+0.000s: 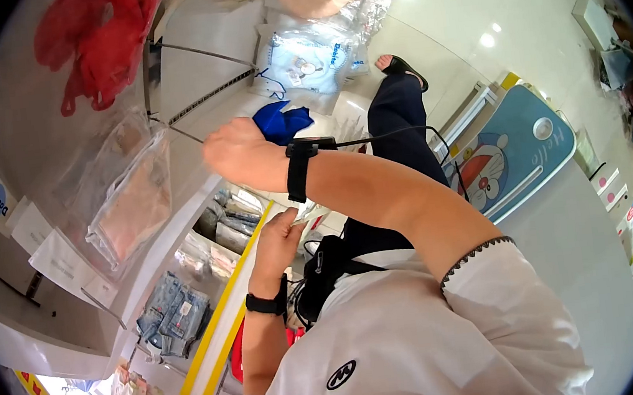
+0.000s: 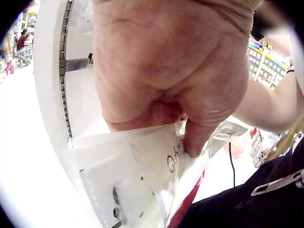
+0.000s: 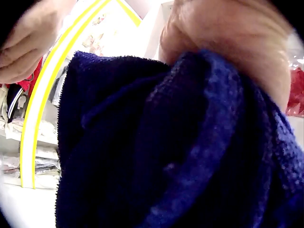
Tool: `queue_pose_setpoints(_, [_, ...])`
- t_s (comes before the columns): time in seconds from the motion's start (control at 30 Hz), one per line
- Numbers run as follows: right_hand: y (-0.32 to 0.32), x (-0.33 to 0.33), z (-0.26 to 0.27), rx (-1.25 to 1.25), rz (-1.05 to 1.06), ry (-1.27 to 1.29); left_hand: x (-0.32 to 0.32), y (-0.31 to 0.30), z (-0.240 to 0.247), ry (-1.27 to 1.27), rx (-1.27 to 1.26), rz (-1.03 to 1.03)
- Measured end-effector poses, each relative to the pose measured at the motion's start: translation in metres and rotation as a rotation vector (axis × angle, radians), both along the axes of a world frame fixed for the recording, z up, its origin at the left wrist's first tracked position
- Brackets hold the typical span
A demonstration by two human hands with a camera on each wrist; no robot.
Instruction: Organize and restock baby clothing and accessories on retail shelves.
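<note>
A dark blue fuzzy cloth hangs bunched at my right hand. In the right wrist view the cloth covers most of the picture below the palm, and the fingers curl into it, largely hidden. My left hand is lower, near my waist. The left wrist view shows this hand pinching clear plastic packaging with printed white card between thumb and fingers; a red strip shows along its edge.
White shelving with metal hooks holds bagged goods at the left. A red plastic bag hangs at the upper left. Folded denim lies below, beside a yellow-edged shelf strip. A blue stool stands at the right.
</note>
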State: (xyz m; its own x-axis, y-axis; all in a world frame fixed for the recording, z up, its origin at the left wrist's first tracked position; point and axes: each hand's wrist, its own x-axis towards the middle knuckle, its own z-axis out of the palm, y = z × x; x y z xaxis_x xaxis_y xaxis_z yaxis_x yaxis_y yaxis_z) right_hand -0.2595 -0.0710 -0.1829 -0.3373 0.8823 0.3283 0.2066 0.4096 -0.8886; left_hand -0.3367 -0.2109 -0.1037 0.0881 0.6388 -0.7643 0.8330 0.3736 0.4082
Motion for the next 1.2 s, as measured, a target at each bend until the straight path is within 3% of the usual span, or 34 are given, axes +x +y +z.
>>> queue_pose_setpoints(0.27, [0.011,-0.002,0.009,-0.29,0.321,-0.363,0.009,0.006,0.004,0.017,0.018,0.012])
queue_pose_setpoints(0.53, [0.002,-0.012,-0.009,-0.283,0.308,-0.386,0.012,-0.002,0.002,0.036,0.014,0.003])
queue_pose_setpoints(0.6, [0.011,0.005,0.004,-0.42,0.344,-0.377,0.014,-0.003,0.003,0.025,0.029,0.002])
queue_pose_setpoints(0.77, [0.026,0.071,0.024,-0.474,0.377,-0.41,0.013,-0.007,0.002,0.039,0.093,-0.054])
queue_pose_setpoints(0.83, [0.022,0.09,-0.001,-0.406,0.269,-0.422,0.009,-0.01,0.004,0.016,0.161,-0.034])
queue_pose_setpoints(0.93, [0.014,0.14,0.008,-0.452,0.155,-0.509,0.0,-0.012,0.011,-0.018,0.281,-0.029])
queue_pose_setpoints(1.07, [-0.008,0.181,0.012,-0.402,0.164,-0.592,-0.022,-0.01,0.023,-0.049,0.389,-0.023])
queue_pose_setpoints(1.2, [-0.03,0.204,0.049,-0.531,0.282,-0.537,-0.031,0.001,0.057,-0.08,0.472,-0.053])
